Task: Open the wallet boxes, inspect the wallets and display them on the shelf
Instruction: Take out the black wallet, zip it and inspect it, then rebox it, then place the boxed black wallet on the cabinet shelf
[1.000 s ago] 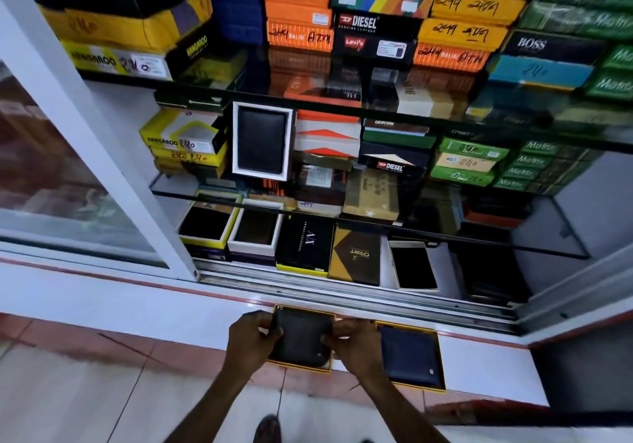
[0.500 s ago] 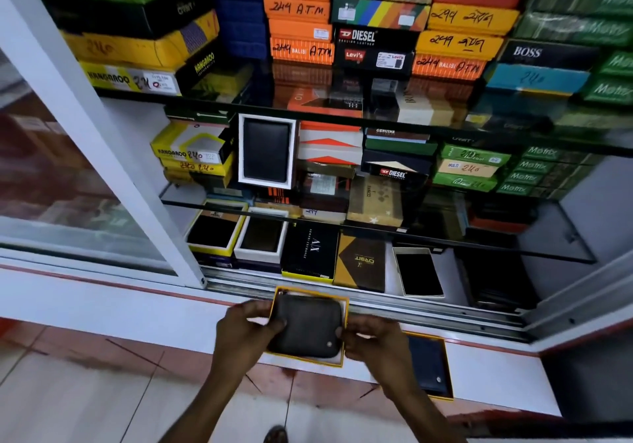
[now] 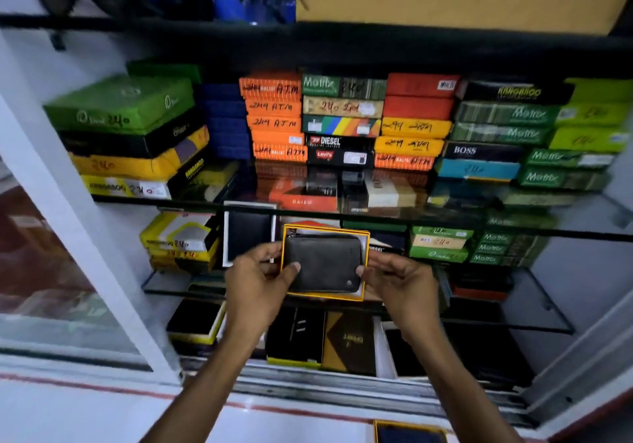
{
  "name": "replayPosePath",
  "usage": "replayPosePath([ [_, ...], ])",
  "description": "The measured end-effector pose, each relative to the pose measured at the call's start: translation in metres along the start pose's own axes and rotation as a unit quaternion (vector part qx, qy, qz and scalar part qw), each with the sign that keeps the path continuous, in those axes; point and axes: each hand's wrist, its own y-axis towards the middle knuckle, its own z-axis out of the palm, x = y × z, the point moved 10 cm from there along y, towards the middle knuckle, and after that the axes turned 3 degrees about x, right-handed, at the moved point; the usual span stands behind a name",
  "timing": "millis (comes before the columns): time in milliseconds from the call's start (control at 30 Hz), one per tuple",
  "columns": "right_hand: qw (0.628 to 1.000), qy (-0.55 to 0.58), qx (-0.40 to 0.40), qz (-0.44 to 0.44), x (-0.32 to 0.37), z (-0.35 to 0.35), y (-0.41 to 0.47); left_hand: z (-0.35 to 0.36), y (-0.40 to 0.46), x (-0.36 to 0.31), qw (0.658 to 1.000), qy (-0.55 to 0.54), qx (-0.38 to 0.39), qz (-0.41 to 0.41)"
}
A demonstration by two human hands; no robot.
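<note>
- A dark leather wallet is sitting in its open yellow-rimmed box, raised in front of the middle glass shelf.
- The left hand is gripping the box's left edge, thumb on the wallet.
- The right hand is pinching the right edge, fingers curled behind.

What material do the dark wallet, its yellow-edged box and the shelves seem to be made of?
The wallet looks like dark leather or imitation leather: matte, with soft rounded corners; which one, I cannot tell. Its yellow-edged box, held by the left hand and right hand, looks like thin card with straight, sharp edges. The shelf seems to be glass: the boxes on it are mirrored in its surface.
</note>
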Motion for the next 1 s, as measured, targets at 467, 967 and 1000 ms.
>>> replayPosePath([
  [467, 0.998, -0.053, -0.034, 0.008, -0.032, 0.014, 0.073, 0.068, 0.053, 0.025, 0.994, 0.095, 0.048, -0.036],
  [967, 0.989, -0.137, -0.003, -0.052, -0.007, -0.057, -0.029, 0.059, -0.061, -0.021, 0.982, 0.122, 0.067, 0.126],
  [1000, 0.988, -0.149, -0.008, -0.04, -0.021, -0.071, -0.046, 0.066, -0.079, -0.015, 0.982, 0.114, 0.083, 0.124],
])
